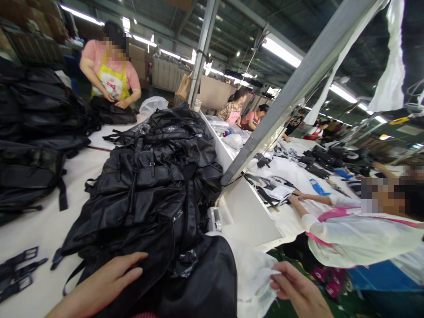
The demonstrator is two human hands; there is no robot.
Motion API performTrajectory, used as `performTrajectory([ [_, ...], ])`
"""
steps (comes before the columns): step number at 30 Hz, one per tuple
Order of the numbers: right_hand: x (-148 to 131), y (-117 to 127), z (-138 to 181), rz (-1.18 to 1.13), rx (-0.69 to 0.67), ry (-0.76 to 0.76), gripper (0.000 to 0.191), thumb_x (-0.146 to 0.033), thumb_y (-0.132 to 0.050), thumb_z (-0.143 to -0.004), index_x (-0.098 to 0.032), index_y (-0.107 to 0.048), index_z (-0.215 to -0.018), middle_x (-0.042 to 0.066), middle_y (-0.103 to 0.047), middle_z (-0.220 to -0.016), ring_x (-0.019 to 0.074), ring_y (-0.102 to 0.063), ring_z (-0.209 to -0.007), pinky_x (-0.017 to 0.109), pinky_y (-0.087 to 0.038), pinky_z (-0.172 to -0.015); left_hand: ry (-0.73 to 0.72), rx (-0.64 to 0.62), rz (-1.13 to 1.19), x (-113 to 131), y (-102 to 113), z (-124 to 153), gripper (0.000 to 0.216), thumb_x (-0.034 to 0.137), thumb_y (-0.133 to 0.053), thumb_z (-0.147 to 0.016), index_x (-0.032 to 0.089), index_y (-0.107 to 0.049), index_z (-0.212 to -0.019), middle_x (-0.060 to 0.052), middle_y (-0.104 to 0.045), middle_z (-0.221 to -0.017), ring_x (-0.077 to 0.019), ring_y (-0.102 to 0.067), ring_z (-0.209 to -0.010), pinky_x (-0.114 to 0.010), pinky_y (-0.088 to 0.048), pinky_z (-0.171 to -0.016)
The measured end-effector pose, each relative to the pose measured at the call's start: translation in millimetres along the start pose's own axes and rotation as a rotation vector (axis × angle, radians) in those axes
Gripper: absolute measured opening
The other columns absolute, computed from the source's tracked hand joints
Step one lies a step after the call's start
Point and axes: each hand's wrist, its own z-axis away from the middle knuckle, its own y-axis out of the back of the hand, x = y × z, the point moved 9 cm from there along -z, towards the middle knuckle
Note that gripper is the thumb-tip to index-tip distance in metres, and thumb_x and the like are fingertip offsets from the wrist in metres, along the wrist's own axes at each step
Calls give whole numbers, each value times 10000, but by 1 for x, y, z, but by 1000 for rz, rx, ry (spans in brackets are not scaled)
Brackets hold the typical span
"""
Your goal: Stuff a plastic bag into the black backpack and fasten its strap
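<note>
A black leather-look backpack (205,278) lies in front of me at the near end of a long heap of similar black backpacks (149,185). My left hand (115,276) rests on the black bag, its fingers stretched out and holding nothing. On the right, my right hand (294,285) pinches the edge of a thin white plastic bag (253,274) between thumb and fingers. This crumpled, see-through bag hangs beside the backpack, partly behind it.
Black straps with buckles (24,269) lie on the white table (76,185) at left, below more stacked backpacks (36,106). A slanted metal post (291,97) rises by a white partition (245,216). Co-workers stand at far left and sit along the right table.
</note>
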Motion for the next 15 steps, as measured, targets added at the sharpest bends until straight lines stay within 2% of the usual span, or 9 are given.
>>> performTrajectory([
  [3,-31,26,9,-315,113,101,353,-530,-794,-627,-234,-693,-792,32,-667,-736,202,-615,-685,275,-532,-605,-14,4,46,8,3,-1,638,682,-573,-706,323,-675,-1224,2,-625,-1339,-322,-504,-1302,-421,-281,-1192],
  [6,-56,15,14,-676,138,137,341,-459,-861,-557,-252,-654,-733,14,-635,-697,160,-573,-584,243,-486,-503,-79,-18,84,32,2,2,593,646,-570,-751,354,-640,-1262,25,-565,-1408,-306,-440,-1360,-427,-221,-1211],
  [9,-83,-36,9,-921,25,102,382,-467,-876,-535,-270,-596,-706,-24,-608,-676,125,-533,-525,216,-454,-459,-202,-73,124,67,0,10,604,562,-613,-774,362,-558,-1342,35,-384,-1546,-290,-311,-1440,-457,-141,-1222],
  [11,-107,-80,2,-964,-77,87,377,-462,-880,-549,-267,-601,-710,-45,-579,-635,102,-502,-511,191,-441,-460,-280,-105,216,88,0,16,683,484,-661,-759,349,-481,-1404,17,-298,-1589,-286,-266,-1458,-472,-143,-1217],
  [13,-133,-123,-4,-924,-179,109,340,-451,-870,-591,-247,-634,-725,-44,-577,-623,95,-512,-536,181,-454,-491,-332,-129,367,101,-2,20,802,419,-704,-724,309,-400,-1458,-40,-320,-1581,-295,-300,-1440,-483,-205,-1196],
  [15,-155,-159,-9,-844,-268,146,322,-450,-857,-622,-220,-663,-737,-25,-620,-674,107,-558,-591,193,-489,-534,-358,-156,537,106,-8,20,859,371,-735,-691,265,-379,-1465,-96,-432,-1513,-298,-400,-1377,-467,-305,-1142],
])
